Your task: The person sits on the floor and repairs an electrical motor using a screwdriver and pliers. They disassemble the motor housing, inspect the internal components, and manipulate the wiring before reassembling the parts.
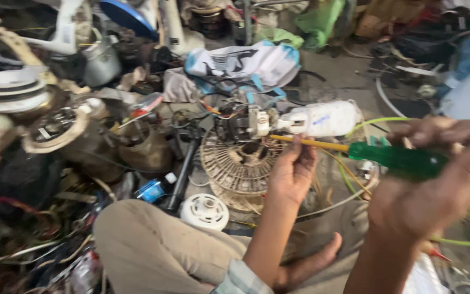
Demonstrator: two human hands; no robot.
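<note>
At nine o'clock, stacked round white plastic discs (pixel 9 87) are seen among floor clutter. At centre, a small white round cap (pixel 204 210) lies beside a beige wire fan grille (pixel 235 163). The yellow shaft of a green-handled screwdriver (pixel 387 157) is pinched by the left hand (pixel 292 173), below a white plastic fan motor housing (pixel 322 118). At three o'clock, the handle is gripped by the right hand (pixel 436 190).

A crumpled white sack (pixel 246 62) with black print and blue edging lies on the floor well beyond the hands. A small blue-labelled bottle (pixel 153 189) with a white cap lies left of the left hand (pixel 292 171).
</note>
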